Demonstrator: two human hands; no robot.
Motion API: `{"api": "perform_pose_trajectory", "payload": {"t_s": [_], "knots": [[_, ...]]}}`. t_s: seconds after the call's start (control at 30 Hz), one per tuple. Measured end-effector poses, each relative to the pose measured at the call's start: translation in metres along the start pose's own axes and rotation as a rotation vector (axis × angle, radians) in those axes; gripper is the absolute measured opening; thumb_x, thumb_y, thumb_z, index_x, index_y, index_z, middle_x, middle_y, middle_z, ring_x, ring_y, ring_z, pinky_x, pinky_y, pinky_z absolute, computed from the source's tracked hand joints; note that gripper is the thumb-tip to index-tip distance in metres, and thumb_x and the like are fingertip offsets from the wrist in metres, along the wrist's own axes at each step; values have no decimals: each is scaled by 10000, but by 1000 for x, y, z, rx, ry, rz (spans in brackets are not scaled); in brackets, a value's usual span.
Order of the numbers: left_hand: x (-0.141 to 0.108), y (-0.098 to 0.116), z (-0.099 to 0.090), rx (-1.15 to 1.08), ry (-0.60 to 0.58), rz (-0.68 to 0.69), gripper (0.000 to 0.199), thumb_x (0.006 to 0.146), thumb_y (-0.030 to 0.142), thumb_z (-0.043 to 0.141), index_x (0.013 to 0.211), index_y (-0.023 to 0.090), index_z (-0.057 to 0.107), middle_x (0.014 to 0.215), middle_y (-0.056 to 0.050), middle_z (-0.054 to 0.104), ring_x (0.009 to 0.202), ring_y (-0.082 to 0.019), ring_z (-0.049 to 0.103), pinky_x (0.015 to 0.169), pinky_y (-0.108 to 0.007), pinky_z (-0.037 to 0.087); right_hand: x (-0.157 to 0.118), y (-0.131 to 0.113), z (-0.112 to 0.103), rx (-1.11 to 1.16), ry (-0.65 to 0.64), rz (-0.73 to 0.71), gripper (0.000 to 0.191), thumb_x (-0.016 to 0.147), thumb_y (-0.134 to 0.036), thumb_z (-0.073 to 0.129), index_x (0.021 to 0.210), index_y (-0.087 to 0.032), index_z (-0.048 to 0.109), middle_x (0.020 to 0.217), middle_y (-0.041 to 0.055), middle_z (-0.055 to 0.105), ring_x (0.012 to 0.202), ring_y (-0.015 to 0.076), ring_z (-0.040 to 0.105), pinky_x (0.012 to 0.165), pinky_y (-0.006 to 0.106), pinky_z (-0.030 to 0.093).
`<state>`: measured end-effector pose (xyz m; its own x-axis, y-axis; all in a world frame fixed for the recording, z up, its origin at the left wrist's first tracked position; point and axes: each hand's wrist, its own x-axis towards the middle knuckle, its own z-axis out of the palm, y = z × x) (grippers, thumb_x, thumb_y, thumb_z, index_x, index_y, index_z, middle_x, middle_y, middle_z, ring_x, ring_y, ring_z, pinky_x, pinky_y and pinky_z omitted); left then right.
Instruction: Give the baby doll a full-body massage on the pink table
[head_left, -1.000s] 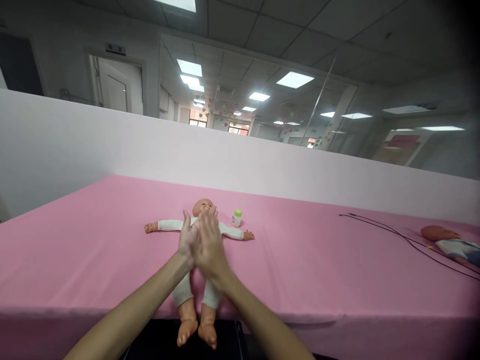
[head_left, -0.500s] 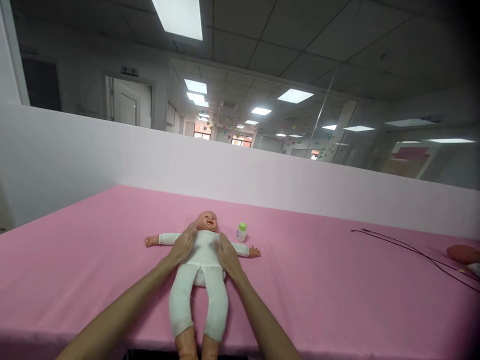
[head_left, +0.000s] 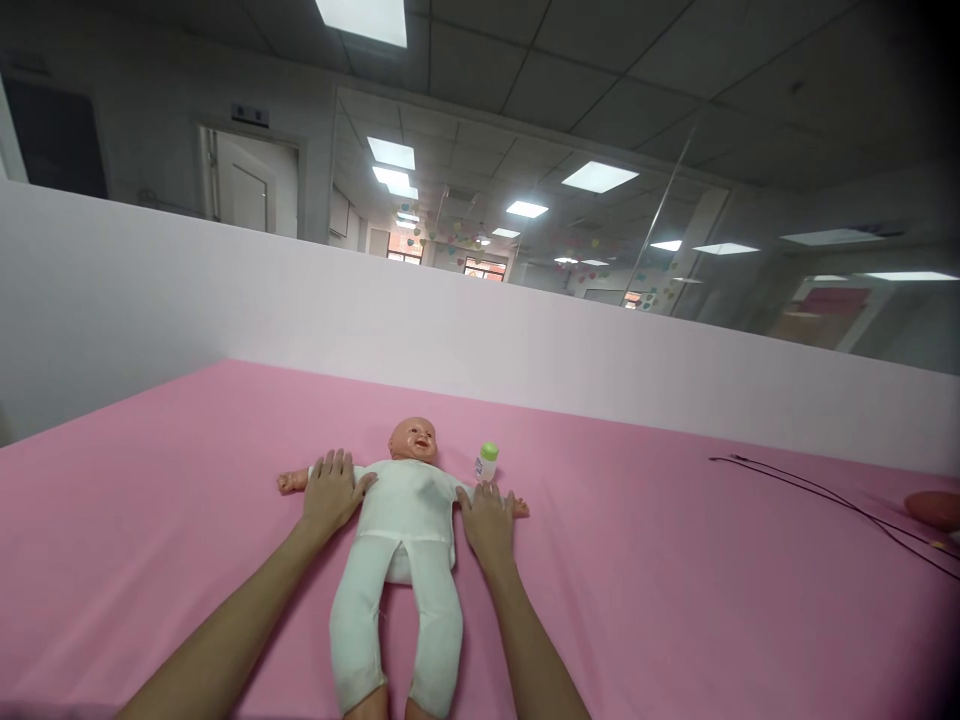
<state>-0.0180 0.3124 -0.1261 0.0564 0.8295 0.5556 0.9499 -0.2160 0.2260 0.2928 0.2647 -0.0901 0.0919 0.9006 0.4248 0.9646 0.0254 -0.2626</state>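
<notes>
A baby doll [head_left: 409, 510] with a white cloth body lies on its back, arms stretched out sideways, head away from me. My left hand [head_left: 330, 495] lies flat over the doll's arm on the left, fingers extended and thumb toward the chest. Over the doll's other arm rests my right hand [head_left: 489, 520], palm down with its fingers spread. Both of the doll's hands show beyond mine. Just past my right fingertips stands a small bottle [head_left: 487, 461] with a green lid.
A pink cloth [head_left: 645, 580] covers the table. Thin black cords [head_left: 810, 488] run across it on the right, near a partly visible brownish rounded object [head_left: 932, 510]. Behind the table rises a low white wall [head_left: 450, 325] with glass above.
Both hands have moved outward from the sides of the doll's chest onto its arms, the left one to the left, the right one to the right. The camera view has shifted slightly.
</notes>
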Motion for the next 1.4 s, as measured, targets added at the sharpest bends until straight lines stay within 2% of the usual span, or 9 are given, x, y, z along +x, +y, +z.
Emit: {"api": "perform_pose_trajectory", "payload": {"t_s": [0.13,0.27,0.4,0.67,0.87,0.97,1.07,1.2,1.4], "knots": [[-2,20,-5,-345,-85,198,753,1086,574,218,1625,70,370,1697,-189,313,1593,-327,261,1290,-511,243,2,-12,8,404,-36,-93,759,1068,-590,320,1597,-55,419,1672,198,365,1581,329,305,1296,529,202],[-6,38,-7,-550,-299,332,742,1092,587,168,1693,156,223,1748,-95,172,1627,-259,137,1321,-456,174,-2,-26,17,613,-182,-212,747,1049,-648,336,1576,-138,479,1644,140,439,1544,288,391,1286,493,272],[-8,31,-12,-452,-385,219,786,1084,606,155,1678,102,255,1741,-125,195,1622,-293,159,1313,-479,179,-4,-20,15,422,-135,-173,629,1088,-543,290,1465,-139,591,1550,165,558,1466,294,490,1269,479,277],[-4,6,-24,22,-227,77,647,1059,532,358,1488,89,554,1562,-225,523,1475,-394,437,1238,-557,234,4,6,3,19,-37,-128,434,1098,-342,322,1187,-160,706,1352,180,696,1335,313,568,1231,526,224],[4,-22,-61,84,-298,-85,464,1025,490,405,1204,190,710,1268,-210,708,1216,-396,610,1105,-622,350,3,34,-16,-81,180,280,478,1054,-453,406,1234,-104,679,1226,254,698,1174,374,619,989,478,440],[4,-53,-80,45,-467,-282,434,958,548,492,1004,196,741,1136,-207,730,1140,-422,630,949,-551,477,-1,53,-17,-161,203,496,650,998,-603,469,1166,-23,710,1228,349,648,1174,468,583,927,562,453],[2,-77,-90,-21,-518,-311,263,803,465,669,808,203,696,1032,-190,724,1056,-406,642,790,-443,521,-2,66,-13,-109,179,526,730,938,-690,508,1059,-9,740,1190,371,650,1173,492,581,950,606,448],[3,-81,-91,-186,-395,-328,162,764,367,665,805,213,640,882,-117,714,779,-290,653,687,-370,480,5,71,-12,300,149,509,629,839,-688,620,1053,-102,703,1054,278,728,999,385,685,825,470,532],[14,-41,-79,-849,152,-431,529,685,509,799,1082,186,663,1035,-101,745,936,-268,689,805,-367,539,17,52,-14,1057,93,519,661,630,-674,826,982,-131,689,707,43,684,573,170,580,501,272,425]]}}
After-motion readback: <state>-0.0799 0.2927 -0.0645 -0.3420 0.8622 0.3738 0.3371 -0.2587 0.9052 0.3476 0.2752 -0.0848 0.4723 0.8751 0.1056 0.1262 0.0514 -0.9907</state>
